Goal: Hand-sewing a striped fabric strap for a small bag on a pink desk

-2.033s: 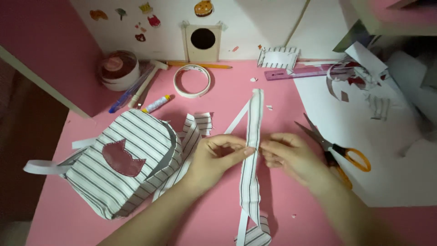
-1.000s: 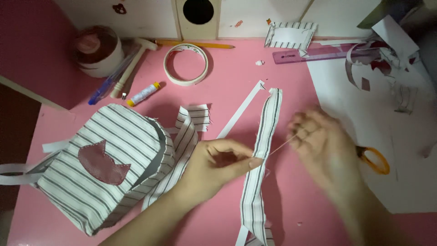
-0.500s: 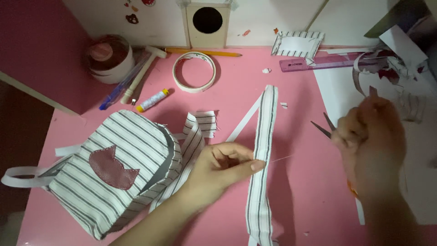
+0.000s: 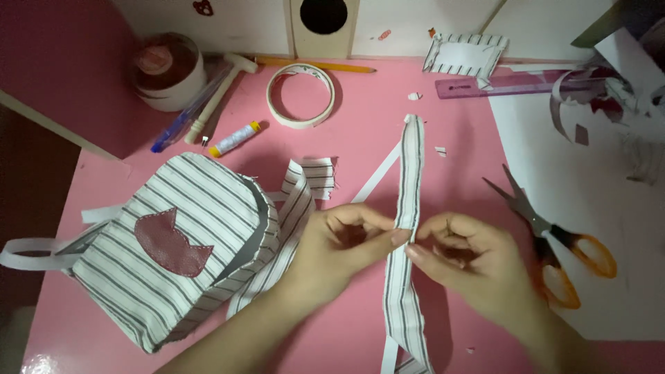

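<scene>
Striped fabric strap (image 4: 410, 180) lies lengthwise near the middle of the pink table (image 4: 360, 138), one end pointing to the far edge, the other running off the near edge. Left hand (image 4: 343, 246) pinches its left edge w/ thumb and fingertips closed on the cloth; right hand (image 4: 471, 260) meets it from the other side, fingers curled, tips at the same spot, prob. keeping the fold flat. Striped mini backpack (image 4: 180, 246) w/ a dark red cat-shaped patch sits toward the near-left corner, loose strips beside it. Orange-handled scissors (image 4: 554, 242) rest on white paper (image 4: 609, 208) at the right edge, within reach, blades apart. Tape roll (image 4: 302, 95), thread spool (image 4: 234, 138), pencil (image 4: 325, 66) and purple ruler (image 4: 499, 83) line the far edge. No labels legible.
</scene>
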